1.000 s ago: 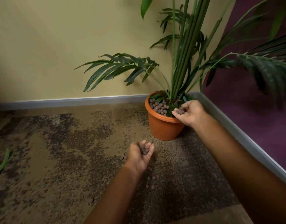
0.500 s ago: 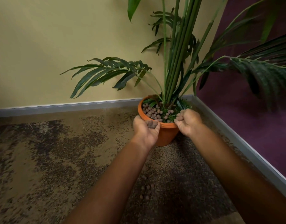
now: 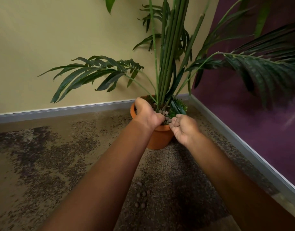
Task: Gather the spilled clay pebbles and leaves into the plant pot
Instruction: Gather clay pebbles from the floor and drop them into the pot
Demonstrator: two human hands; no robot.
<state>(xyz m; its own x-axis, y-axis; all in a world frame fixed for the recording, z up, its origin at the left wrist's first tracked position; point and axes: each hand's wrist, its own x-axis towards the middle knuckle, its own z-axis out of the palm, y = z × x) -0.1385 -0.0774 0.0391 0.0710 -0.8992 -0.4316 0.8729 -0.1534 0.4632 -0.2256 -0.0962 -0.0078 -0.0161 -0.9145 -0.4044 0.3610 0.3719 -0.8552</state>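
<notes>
Pot (image 3: 160, 139) | left hand (image 3: 146, 114) now tipped over it, fingers hidden, grip unclear | right hand (image 3: 183, 129) loosely curled, empty

Plant pot (image 3: 160, 139): terracotta-orange, smooth, matt; plastic or fired clay, cannot tell which. Clay pebbles (image 3: 140, 194): brown, dull, rough-skinned. Leaves (image 3: 93, 74): dark green with a soft gloss. Stems (image 3: 170, 55): smooth, slightly waxy. Tuft (image 3: 181, 105) in the pot: bristly, moss-like. Carpet (image 3: 43, 164): coarse, mottled tan and dark pile, matt. Skirting (image 3: 60, 110): grey, smooth, faint satin sheen. Yellow wall (image 3: 60, 39) and purple wall (image 3: 243, 105): flat matt paint.
</notes>
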